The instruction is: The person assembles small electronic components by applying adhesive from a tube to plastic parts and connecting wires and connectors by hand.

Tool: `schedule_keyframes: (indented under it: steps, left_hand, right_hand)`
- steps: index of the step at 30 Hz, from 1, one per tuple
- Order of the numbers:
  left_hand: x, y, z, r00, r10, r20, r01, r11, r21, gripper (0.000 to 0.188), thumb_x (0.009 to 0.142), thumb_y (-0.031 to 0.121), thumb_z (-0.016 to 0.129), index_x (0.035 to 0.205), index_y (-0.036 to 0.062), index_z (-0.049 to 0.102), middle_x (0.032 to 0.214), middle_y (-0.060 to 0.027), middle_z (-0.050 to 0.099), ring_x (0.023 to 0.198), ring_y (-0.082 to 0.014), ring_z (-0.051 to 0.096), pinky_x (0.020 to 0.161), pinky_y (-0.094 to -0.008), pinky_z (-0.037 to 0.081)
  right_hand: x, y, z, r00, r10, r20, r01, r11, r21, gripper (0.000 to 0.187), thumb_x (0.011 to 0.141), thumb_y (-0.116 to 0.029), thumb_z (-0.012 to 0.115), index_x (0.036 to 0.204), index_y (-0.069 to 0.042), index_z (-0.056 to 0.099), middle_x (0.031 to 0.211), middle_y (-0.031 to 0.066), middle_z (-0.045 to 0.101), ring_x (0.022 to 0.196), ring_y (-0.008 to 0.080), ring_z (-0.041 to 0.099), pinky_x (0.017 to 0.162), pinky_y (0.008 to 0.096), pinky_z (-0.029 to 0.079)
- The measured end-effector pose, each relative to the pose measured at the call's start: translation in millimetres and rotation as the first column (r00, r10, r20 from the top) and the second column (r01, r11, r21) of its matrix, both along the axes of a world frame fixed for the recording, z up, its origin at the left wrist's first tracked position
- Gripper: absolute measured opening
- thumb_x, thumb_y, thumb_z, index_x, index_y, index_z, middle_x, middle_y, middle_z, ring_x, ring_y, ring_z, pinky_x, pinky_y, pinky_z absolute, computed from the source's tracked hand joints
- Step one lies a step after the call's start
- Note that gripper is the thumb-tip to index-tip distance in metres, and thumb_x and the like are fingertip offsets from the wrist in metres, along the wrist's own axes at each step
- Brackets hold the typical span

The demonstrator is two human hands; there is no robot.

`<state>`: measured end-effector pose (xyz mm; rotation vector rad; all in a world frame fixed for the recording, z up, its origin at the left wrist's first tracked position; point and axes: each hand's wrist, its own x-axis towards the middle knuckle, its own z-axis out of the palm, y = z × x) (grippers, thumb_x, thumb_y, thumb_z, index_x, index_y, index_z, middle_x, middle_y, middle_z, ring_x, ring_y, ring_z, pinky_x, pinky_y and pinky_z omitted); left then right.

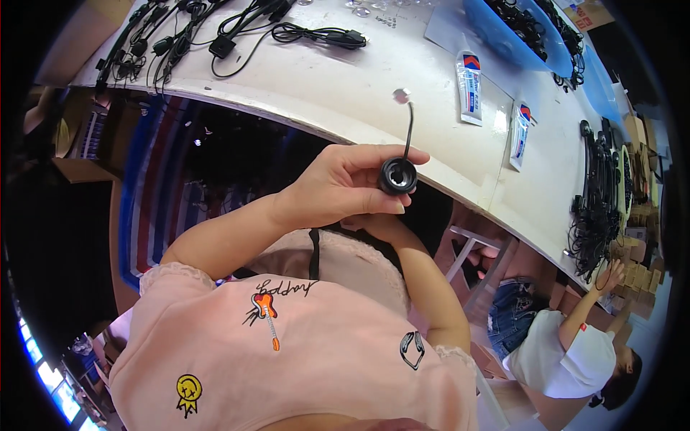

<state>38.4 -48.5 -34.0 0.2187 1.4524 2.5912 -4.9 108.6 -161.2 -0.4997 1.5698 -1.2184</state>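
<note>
My left hand (338, 183) is closed round a small black round housing (388, 188), pinching its sides between thumb and fingers. The housing has an open ring-shaped end with a pale inside. A thin black wire (410, 133) rises from it and ends in a small round silvery piece (402, 95), blurred, over the table edge. Lower down, close to my body, my right hand (374, 224) is partly covered by the left one. Its fingers are mostly hidden, so what it holds, if anything, does not show.
The white table (438, 144) carries bundled black cables (316, 36), two white-and-blue tubes (469, 90) and a blue basin (503, 25) of black parts. More black cables (596, 194) lie at its right end. A person in white (560, 352) sits at the right, near a stool (474, 251).
</note>
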Motion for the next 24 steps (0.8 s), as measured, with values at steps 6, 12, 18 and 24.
schedule_keyframes:
  steps: [6,12,18,24]
  left_hand:
    - [2.5,-5.5,6.6,0.998,0.064,-0.019,-0.065,0.996,-0.058,0.053,0.073,-0.002,0.066,0.123,-0.0017,0.047,0.094,-0.0092,0.06,0.086,-0.0157,0.059,0.08,-0.0274,0.048]
    - [4.4,-11.3,2.1,0.985,0.061,-0.162,-0.104,0.955,-0.279,0.042,0.069,-0.002,0.07,0.109,-0.001,0.055,0.093,-0.0082,0.06,0.086,-0.0136,0.058,0.079,-0.0248,0.047]
    - [12.5,-12.3,15.4,0.999,-0.054,0.001,0.048,0.882,-0.469,0.039,0.063,-0.002,0.076,0.097,0.0012,0.056,0.096,-0.0067,0.058,0.089,-0.0125,0.056,0.078,-0.0245,0.046]
    - [10.1,-25.1,30.9,0.955,-0.294,0.05,0.282,0.839,-0.466,0.03,0.073,0.004,0.058,0.102,-0.0012,0.054,0.093,-0.007,0.051,0.089,-0.0129,0.05,0.076,-0.0237,0.043]
  right_hand:
    - [-1.5,21.5,-88.8,0.934,0.134,-0.331,-0.107,0.99,0.097,0.02,0.082,-0.016,0.059,0.097,-0.002,0.058,0.091,0.0123,0.063,0.086,0.0224,0.061,0.075,0.0342,0.048]
    - [17.6,0.4,-14.3,0.783,-0.072,-0.618,-0.034,0.987,-0.159,0.016,0.081,-0.014,0.056,0.094,-0.006,0.061,0.093,0.0141,0.063,0.087,0.0299,0.061,0.075,0.0378,0.048]
    - [18.7,15.9,-42.2,0.821,-0.021,-0.571,-0.046,0.994,-0.103,0.016,0.082,-0.014,0.053,0.093,-0.006,0.061,0.093,0.0147,0.063,0.087,0.0301,0.061,0.075,0.0365,0.048]
    - [17.3,30.8,-41.6,0.857,0.139,-0.497,-0.135,0.99,0.045,0.017,0.082,-0.016,0.052,0.093,-0.005,0.061,0.093,0.0155,0.062,0.087,0.0304,0.061,0.074,0.0358,0.048]
